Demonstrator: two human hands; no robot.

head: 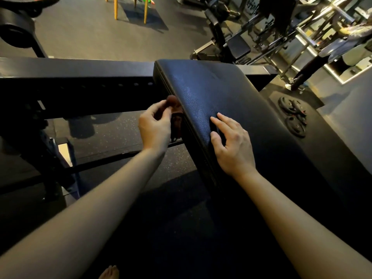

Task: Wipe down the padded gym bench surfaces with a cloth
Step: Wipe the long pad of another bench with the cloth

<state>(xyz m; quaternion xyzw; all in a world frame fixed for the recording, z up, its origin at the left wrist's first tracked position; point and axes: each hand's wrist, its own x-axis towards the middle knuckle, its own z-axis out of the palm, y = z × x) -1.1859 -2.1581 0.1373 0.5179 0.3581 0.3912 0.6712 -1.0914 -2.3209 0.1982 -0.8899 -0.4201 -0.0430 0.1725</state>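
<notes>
Both of your hands are at the black bench pad point(231, 97). Your left hand point(155, 127) sits just off the pad's left edge, fingers curled and pinching a dark reddish cloth point(177, 121) that lies against that side (it's blurry, so can't tell how it's folded). Your right hand point(231, 146) rests on top of the pad near the same edge, fingers loosely spread, tips touching the surface, holding nothing. Left of the pad a black steel beam point(80, 77) runs across, and a few weight plates point(295, 117) lie on the floor to the pad's right.
</notes>
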